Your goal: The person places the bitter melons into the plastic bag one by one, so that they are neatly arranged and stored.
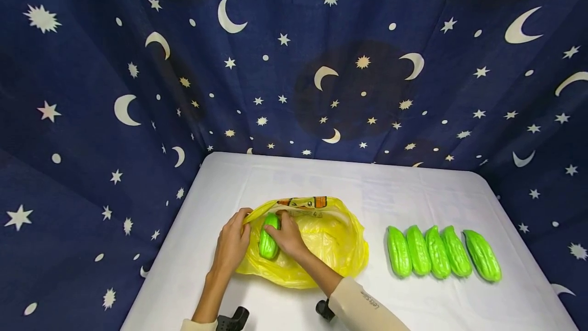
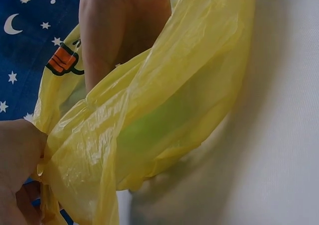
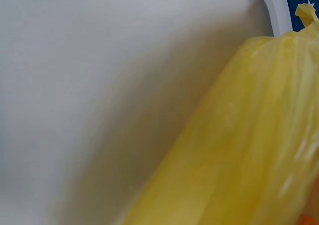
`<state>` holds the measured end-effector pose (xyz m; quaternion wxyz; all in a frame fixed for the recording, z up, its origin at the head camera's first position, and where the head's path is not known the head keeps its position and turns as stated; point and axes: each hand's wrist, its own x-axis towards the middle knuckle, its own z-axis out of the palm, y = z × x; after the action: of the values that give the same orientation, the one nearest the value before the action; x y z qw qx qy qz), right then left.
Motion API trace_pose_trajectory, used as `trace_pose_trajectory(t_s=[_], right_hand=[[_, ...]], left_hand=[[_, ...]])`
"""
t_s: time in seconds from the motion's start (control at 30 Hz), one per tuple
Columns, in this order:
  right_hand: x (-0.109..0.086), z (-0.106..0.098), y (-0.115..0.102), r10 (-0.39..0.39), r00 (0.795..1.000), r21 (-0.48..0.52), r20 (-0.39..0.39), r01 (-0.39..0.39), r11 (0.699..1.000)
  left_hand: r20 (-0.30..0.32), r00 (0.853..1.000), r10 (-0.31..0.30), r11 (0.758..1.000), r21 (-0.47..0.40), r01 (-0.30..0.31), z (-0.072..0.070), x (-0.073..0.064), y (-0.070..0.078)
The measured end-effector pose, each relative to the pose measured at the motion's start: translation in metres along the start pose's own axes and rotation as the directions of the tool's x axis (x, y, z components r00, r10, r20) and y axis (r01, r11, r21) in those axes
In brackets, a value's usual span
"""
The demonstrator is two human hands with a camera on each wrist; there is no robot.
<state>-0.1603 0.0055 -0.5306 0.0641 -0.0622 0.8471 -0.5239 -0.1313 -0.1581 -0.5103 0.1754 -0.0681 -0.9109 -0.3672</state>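
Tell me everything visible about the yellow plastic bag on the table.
The yellow plastic bag is thin, crinkled and slightly see-through, with an orange and black print near its rim. It lies slumped on the white table, mouth open. The left hand pinches its rim, and the right hand holds a green bumpy gourd at the opening. Five similar gourds lie apart to its right.

Five green gourds (image 1: 443, 252) line the white table (image 1: 321, 178), seemingly touching.
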Motion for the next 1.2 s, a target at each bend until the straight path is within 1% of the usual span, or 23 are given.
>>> trace_pose_trajectory(t_s=[0.13, 0.23, 0.3, 0.4, 0.5, 0.63, 0.77, 0.9, 1.0, 1.1, 1.2], right_hand=[[-0.001, -0.002, 0.002, 0.007, 1.000, 0.036, 0.000, -0.007, 0.999], [-0.004, -0.005, 0.001, 0.008, 1.000, 0.068, 0.014, -0.009, 0.998], [-0.006, -0.009, -0.002, 0.012, 1.000, 0.059, 0.023, -0.014, 0.998], [-0.010, -0.018, -0.008, -0.005, 0.999, 0.019, 0.043, 0.005, 1.000], [-0.013, -0.033, -0.017, -0.029, 0.996, -0.034, 0.087, 0.032, 0.999], [-0.020, -0.056, -0.030, -0.051, 0.986, -0.043, 0.159, 0.058, 0.997], [-0.026, -0.079, -0.042, -0.097, 0.978, -0.043, 0.185, 0.106, 0.993], [-0.034, -0.104, -0.053, -0.137, 0.975, -0.048, 0.176, 0.148, 0.988], [-0.039, -0.125, -0.059, -0.149, 0.978, -0.049, 0.149, 0.158, 0.986], [-0.043, -0.148, -0.059, -0.142, 0.987, -0.063, 0.075, 0.147, 0.987], [-0.047, -0.168, -0.051, -0.119, 0.993, -0.087, -0.022, 0.117, 0.989]], left_hand=[[-0.003, 1.000, -0.006, 1.000, 0.003, 0.006, 0.000, -0.001, -0.001], [-0.006, 1.000, -0.007, 1.000, 0.001, 0.007, 0.000, 0.000, -0.001], [-0.007, 1.000, -0.008, 1.000, -0.002, 0.008, 0.000, 0.000, -0.001], [-0.006, 1.000, -0.011, 1.000, -0.008, 0.011, 0.000, 0.000, -0.001], [-0.005, 1.000, -0.013, 1.000, -0.011, 0.013, 0.000, 0.000, -0.001], [-0.012, 1.000, -0.003, 1.000, -0.008, 0.002, 0.000, 0.000, -0.002], [-0.021, 1.000, -0.001, 1.000, -0.005, 0.001, -0.001, 0.001, -0.002], [-0.014, 1.000, -0.006, 1.000, -0.010, 0.006, 0.001, 0.000, -0.003], [-0.009, 1.000, 0.003, 1.000, -0.012, -0.003, 0.002, -0.001, -0.004], [-0.008, 1.000, 0.014, 1.000, -0.014, -0.014, 0.002, -0.002, -0.005], [-0.003, 1.000, 0.020, 1.000, -0.012, -0.020, 0.000, -0.002, -0.006]])
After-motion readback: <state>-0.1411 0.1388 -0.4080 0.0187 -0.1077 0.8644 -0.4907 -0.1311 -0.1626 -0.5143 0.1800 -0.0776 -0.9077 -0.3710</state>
